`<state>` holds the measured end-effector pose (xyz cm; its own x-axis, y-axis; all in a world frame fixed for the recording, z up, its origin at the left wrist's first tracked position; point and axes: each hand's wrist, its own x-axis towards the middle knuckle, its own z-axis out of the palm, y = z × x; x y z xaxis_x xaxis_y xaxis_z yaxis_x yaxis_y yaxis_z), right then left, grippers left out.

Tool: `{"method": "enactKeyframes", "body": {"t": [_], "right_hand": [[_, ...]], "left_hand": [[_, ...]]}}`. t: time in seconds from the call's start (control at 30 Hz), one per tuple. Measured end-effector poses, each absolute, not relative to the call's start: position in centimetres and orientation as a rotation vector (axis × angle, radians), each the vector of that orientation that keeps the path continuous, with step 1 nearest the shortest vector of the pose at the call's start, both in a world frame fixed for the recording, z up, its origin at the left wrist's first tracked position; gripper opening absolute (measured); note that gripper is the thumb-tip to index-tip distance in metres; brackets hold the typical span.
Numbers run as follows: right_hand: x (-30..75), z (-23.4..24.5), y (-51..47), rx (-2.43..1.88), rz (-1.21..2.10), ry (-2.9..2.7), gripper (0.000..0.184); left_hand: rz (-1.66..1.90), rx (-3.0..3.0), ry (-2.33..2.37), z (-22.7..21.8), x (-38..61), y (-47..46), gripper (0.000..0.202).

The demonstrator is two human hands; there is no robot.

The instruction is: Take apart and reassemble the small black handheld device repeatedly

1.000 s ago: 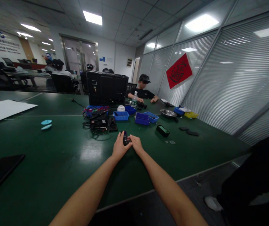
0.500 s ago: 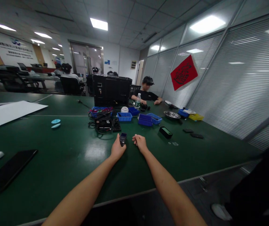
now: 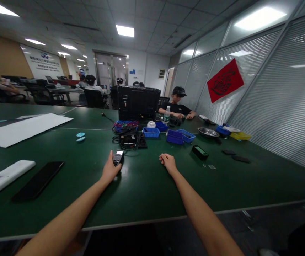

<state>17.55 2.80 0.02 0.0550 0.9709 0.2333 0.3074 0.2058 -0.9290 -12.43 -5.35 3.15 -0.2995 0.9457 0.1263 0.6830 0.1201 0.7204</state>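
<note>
My left hand (image 3: 110, 170) is wrapped around a small dark handheld device with a screen (image 3: 118, 157), thumb and fingers on its two sides. Its little screen looks bright white, and dark keys or markings lie below it; the exact kind I cannot tell. To the right, my right hand (image 3: 169, 163) rests low over the green table (image 3: 142, 192), fingers curled in, with nothing visible in them. Farther right stands a black open-topped box with a green inside (image 3: 199, 152). A small ring (image 3: 204, 165) and a clear flat piece (image 3: 212, 167) lie near it.
Beyond my hands are a black adapter with cables (image 3: 128, 138), blue bins (image 3: 151, 132), a bottle (image 3: 166, 115) and a black monitor-like casing (image 3: 139, 103). A metal bowl (image 3: 208, 132) sits right. Left lie a black slab (image 3: 39, 180) and a white device (image 3: 7, 179). A person (image 3: 177, 105) sits opposite.
My left hand has moved left with the handheld device, farther from my right hand. The device's screen looked dark before and looks bright now. The view has turned slightly left.
</note>
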Motion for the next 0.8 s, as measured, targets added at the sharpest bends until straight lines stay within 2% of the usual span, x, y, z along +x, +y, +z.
{"method": "enactKeyframes", "body": {"t": [0.23, 0.4, 0.6, 0.8], "right_hand": [[17.4, 0.3, 2.7, -1.313, 0.798, -1.487, 0.037], [17.4, 0.3, 2.8, -1.314, 0.787, -1.490, 0.037], [17.4, 0.4, 2.7, -1.342, 0.781, -1.497, 0.036], [17.3, 0.7, 2.4, -1.354, 0.766, -1.521, 0.034]], "left_hand": [[0.988, 1.374, 2.367, 4.3, -20.7, -5.0, 0.083], [1.167, 1.224, 2.518, 4.3, -25.0, -4.4, 0.079], [1.305, 1.115, 2.622, 3.9, -26.8, -3.3, 0.087], [1.260, 1.067, 2.589, 4.1, -26.5, -3.5, 0.083]]}}
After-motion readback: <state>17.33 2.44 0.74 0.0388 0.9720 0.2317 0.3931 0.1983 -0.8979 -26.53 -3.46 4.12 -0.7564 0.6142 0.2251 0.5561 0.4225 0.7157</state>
